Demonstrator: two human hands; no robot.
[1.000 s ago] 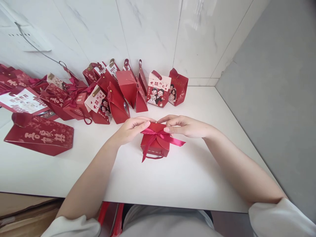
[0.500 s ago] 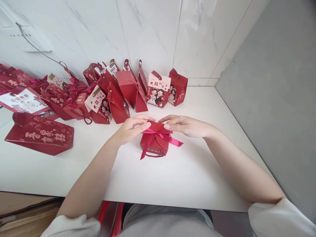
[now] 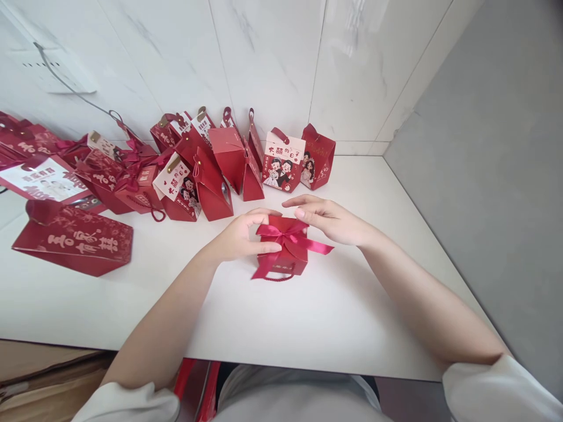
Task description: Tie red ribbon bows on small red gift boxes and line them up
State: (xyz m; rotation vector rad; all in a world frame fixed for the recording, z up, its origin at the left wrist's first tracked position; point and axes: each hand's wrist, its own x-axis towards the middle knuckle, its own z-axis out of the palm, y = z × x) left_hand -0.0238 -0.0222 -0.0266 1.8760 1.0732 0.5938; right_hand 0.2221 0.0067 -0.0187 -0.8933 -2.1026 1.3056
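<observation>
In the head view, a small red box (image 3: 294,252) sits on the white tabletop (image 3: 329,322), a pink bow (image 3: 284,235) across its top flaps and a cord (image 3: 281,278) looped at its near side. The left grip (image 3: 240,237) holds the box by its left side, thumb across the ribbon, fingers reaching behind the top. The right grip (image 3: 332,220) is wide, thumb and fingers parted, by the box's far right corner; whether it touches cannot be told. Behind the box, apart from it, stand a couple-printed bag (image 3: 281,167) and, farther right, a red bag (image 3: 324,158). More red bags crowd behind and left of the box; a big carton (image 3: 88,240) lies well to its left.
</observation>
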